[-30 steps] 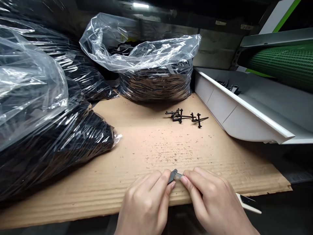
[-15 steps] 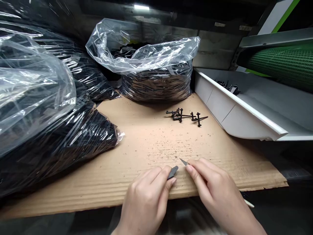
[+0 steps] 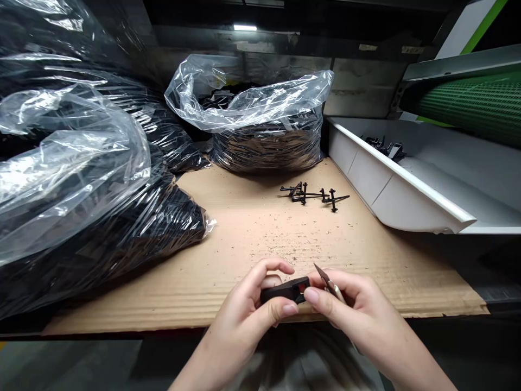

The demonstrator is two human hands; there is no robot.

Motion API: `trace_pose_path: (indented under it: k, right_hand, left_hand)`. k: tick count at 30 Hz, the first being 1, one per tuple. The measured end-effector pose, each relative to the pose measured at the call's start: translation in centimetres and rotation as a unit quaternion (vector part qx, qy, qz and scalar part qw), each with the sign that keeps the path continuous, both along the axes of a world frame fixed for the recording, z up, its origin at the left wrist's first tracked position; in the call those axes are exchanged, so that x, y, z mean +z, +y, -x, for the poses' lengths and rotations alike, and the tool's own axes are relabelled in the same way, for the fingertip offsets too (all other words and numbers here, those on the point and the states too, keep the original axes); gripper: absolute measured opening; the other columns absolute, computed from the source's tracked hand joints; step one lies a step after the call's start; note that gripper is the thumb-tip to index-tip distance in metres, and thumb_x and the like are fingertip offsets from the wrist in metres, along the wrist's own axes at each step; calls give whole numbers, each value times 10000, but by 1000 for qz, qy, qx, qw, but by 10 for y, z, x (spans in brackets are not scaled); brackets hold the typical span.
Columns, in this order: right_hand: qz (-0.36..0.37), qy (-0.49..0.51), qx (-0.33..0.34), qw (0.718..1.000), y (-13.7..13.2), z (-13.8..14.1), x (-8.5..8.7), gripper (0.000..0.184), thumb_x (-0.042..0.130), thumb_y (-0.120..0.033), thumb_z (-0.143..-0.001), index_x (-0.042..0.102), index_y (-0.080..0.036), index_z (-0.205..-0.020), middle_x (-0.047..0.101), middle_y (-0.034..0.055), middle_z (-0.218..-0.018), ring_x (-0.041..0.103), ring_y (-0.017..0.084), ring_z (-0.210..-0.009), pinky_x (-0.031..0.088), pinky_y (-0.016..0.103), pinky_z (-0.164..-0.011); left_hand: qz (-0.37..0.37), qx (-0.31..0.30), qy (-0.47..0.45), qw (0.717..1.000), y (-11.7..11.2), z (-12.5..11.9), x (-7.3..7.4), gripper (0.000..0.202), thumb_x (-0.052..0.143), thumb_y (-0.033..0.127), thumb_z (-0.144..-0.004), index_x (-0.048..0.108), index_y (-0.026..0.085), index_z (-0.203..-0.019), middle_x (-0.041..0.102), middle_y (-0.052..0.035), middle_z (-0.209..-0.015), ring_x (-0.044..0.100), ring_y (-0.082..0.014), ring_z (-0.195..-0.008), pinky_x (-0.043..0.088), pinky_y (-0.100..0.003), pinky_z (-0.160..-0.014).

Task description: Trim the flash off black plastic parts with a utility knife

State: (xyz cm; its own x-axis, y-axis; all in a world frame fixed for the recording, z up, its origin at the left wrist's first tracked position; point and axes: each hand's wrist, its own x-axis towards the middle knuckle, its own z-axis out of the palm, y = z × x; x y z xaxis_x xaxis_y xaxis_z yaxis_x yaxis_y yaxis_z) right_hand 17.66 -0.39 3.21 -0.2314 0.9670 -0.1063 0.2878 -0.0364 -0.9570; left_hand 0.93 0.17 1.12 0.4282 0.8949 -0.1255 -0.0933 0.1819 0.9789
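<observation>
My left hand (image 3: 248, 309) holds a small black plastic part (image 3: 284, 291) between thumb and fingers, its index finger lifted above it. The part has an opening near its right end. In my right hand (image 3: 354, 298) is a craft knife (image 3: 328, 280), its pointed blade angled up and to the left. The right thumb and fingers also meet the right end of the black part. Both hands are over the front edge of the cardboard sheet (image 3: 228, 239).
Thin black plastic sprues (image 3: 311, 194) and scattered trimmings lie on the cardboard. Behind stands a clear bag (image 3: 268, 146) of black parts; another full bag (image 3: 122, 228) lies at left. A white tray (image 3: 391, 193) with several black parts (image 3: 385, 147) sits at right, below a green roller (image 3: 472, 103).
My left hand has turned and shows the black part lengthwise. My right hand has come against the part's end, and the knife blade now points more upward. The view has shifted slightly.
</observation>
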Motion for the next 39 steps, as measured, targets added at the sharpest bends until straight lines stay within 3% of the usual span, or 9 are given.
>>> trace_pose_path:
  k: [2,5,8,11,16,23,32,35,39]
  right_hand:
    - [-29,-26,17,999,0,-2,-3,245,487,-335,-832,573,-154,-691,451,-21,-603,460,106,-580,401,215,-529]
    - [-187,-156,-5,970,-3,-11,-6,257,406,-333,-884,588,-181,-984,580,51,-832,589,166,-767,490,252,-637]
    - [-357,-348,-5,867,-10,-23,-4,303,342,-258,-904,527,-177,-1130,581,78,-859,611,177,-718,500,253,-539]
    - [-468,-432,58,768,-16,-30,3,277,340,-161,-887,581,-120,-1016,578,62,-695,577,161,-559,458,244,-431]
    - [-537,-449,132,702,-21,-25,7,269,357,-21,-821,621,-71,-831,568,53,-580,560,159,-498,458,254,-423]
    - [-531,-447,132,708,-21,-20,5,269,359,-16,-817,621,-67,-854,572,51,-596,551,162,-507,439,259,-413]
    - [-502,-529,130,672,-26,-10,8,313,350,-12,-691,621,-122,-803,550,33,-572,548,162,-443,384,251,-329]
    - [-462,-506,158,711,-22,-12,19,298,354,0,-647,590,-177,-691,525,13,-534,519,159,-398,347,261,-295]
    - [-393,-370,133,831,-17,-27,23,198,414,-148,-830,580,-201,-736,585,18,-635,572,138,-503,448,218,-400]
  left_hand:
    - [-18,2,10,1000,1,0,1,159,571,278,-814,536,249,-966,591,32,-843,472,-91,-694,368,-163,-610]
    - [-56,21,59,996,1,0,4,174,476,322,-865,595,197,-840,543,30,-753,409,-64,-554,344,-170,-538]
    - [-64,35,112,991,2,-2,8,271,440,335,-875,607,165,-748,474,38,-631,380,-66,-512,328,-170,-501]
    - [-61,35,136,988,2,-5,10,275,439,334,-867,596,159,-723,429,43,-581,373,-78,-510,312,-166,-463]
    - [-72,40,148,986,0,-7,9,264,427,320,-866,581,162,-719,440,40,-584,388,-86,-519,330,-167,-471]
    - [-100,28,163,981,0,-5,7,267,406,299,-872,580,156,-729,457,36,-589,404,-85,-503,332,-178,-464]
    - [-156,33,216,963,-2,-8,8,326,389,314,-873,605,144,-696,525,-3,-599,476,-129,-560,358,-218,-502]
    - [-153,35,209,965,-3,-8,8,302,406,302,-869,608,154,-700,523,5,-598,473,-122,-546,358,-215,-503]
    - [-145,40,185,971,-4,-5,7,281,420,292,-868,607,161,-704,488,23,-573,428,-100,-494,344,-208,-487]
